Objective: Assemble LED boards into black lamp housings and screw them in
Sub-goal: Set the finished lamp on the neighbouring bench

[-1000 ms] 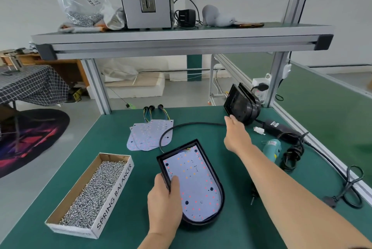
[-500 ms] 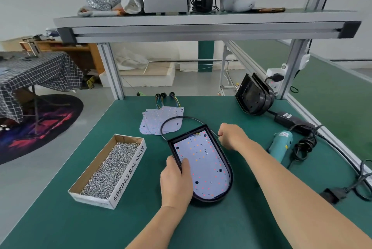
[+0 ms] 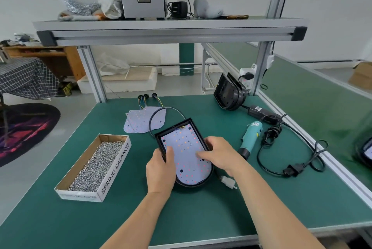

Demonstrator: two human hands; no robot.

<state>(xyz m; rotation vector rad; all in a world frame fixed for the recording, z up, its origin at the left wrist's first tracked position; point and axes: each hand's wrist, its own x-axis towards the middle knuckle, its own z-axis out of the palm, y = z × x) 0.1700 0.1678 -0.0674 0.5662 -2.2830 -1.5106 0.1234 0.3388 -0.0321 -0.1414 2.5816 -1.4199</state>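
Note:
A black lamp housing (image 3: 172, 129) lies flat in the middle of the green bench, with a pale LED board (image 3: 186, 148) seated inside it. My left hand (image 3: 161, 170) grips the housing's left rim, thumb on the board. My right hand (image 3: 219, 154) rests on the housing's right side, its fingers pressing on the board. The housing's black cable (image 3: 161, 111) loops behind it. Spare LED boards (image 3: 141, 120) with wired plugs lie behind. A cardboard box of screws (image 3: 96, 165) stands to the left. A teal electric screwdriver (image 3: 250, 138) lies to the right.
More black housings (image 3: 229, 93) lean against the right post at the back. The screwdriver's power brick and coiled cord (image 3: 281, 148) spread along the right side. A white connector (image 3: 228, 182) lies by my right wrist. An overhead shelf (image 3: 171, 29) carries a metal machine and bags.
My right hand came back from the far housings, drew toward me along the cable, and now rests on the LED board. My left hand kept its hold on the housing.

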